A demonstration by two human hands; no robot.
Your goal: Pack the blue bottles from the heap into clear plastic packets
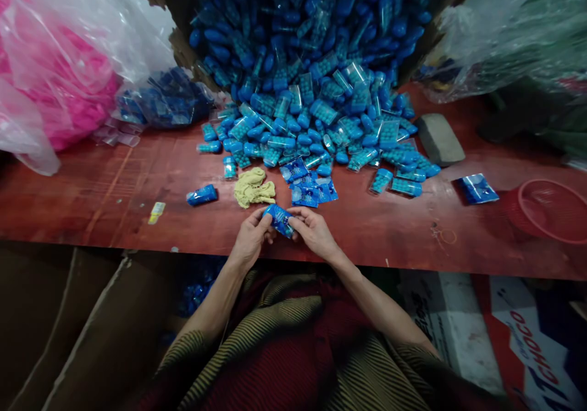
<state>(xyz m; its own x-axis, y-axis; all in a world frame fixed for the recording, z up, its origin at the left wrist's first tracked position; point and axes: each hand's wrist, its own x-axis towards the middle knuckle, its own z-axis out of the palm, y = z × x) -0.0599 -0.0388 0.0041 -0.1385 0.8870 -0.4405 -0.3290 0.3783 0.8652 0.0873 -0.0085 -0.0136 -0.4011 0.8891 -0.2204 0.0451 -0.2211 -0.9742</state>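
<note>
Near the table's front edge, my left hand [252, 235] and my right hand [314, 232] pinch opposite ends of a small container in a printed blue wrapper [279, 220]. Both hands are closed on it, thumbs on the near side. Just beyond lies a crumpled yellow cloth [254, 188]. Several flat blue printed labels [309, 185] are spread behind the wrapped container. To the left rests another blue wrapped container [202, 195]. Behind these is a large heap of clear containers with blue caps and small blue balls inside [321, 111].
A grey block [439, 139] sits right of the heap. Farther right are a blue packet [477, 189] and a red plastic basket [548, 210]. Plastic bags with pink pieces [68, 81] and dark blue pieces [165, 99] stand at left. Cardboard [59, 325] is below the table [114, 215].
</note>
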